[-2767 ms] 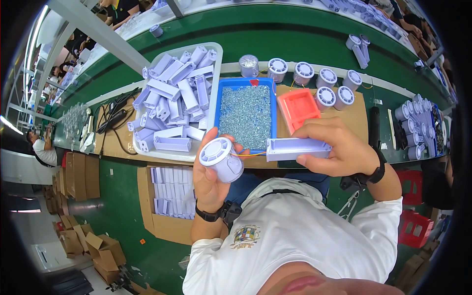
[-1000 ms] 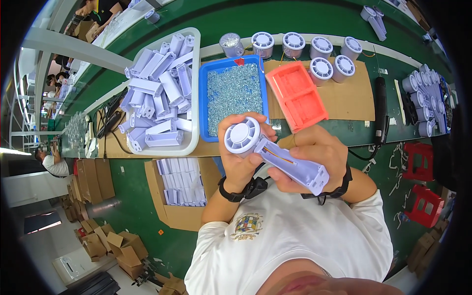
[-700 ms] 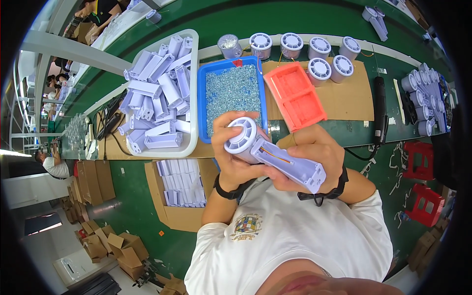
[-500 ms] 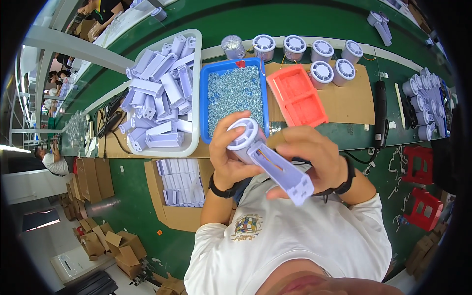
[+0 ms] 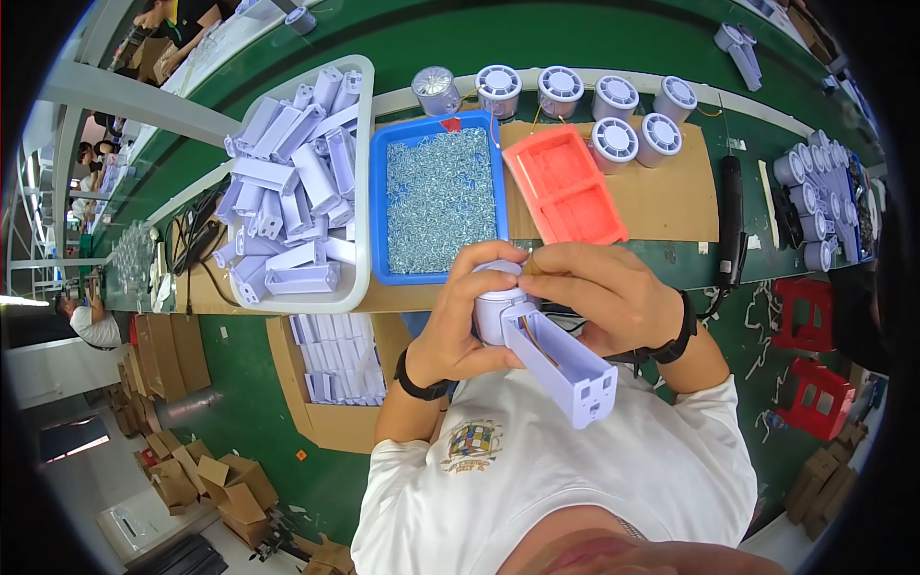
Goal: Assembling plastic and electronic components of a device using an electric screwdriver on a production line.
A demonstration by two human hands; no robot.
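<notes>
A lavender handheld fan (image 5: 566,372) is held in front of my chest, its round head away from me and its hollow handle slanting down to the right. A thin yellowish wire lies inside the open handle. My left hand (image 5: 446,331) is closed round the fan's head from the left. From the right, my right hand (image 5: 628,305) is closed with its thumb and forefinger pressed on the rim of the head, near the handle joint. The tips of its other fingers are partly hidden behind the handle.
A white bin (image 5: 362,220) of handle shells stands left of a blue tray (image 5: 377,192) with small metal parts. Beyond my hands lie a red two-part tray (image 5: 563,182) and several fan heads (image 5: 614,142). A black electric screwdriver (image 5: 731,216) lies right; a carton (image 5: 307,422) stands lower left.
The fan has turned, and its handle opening now faces more upward and toward me. My right fingers have moved from above the handle onto the head. The view has shifted slightly.
</notes>
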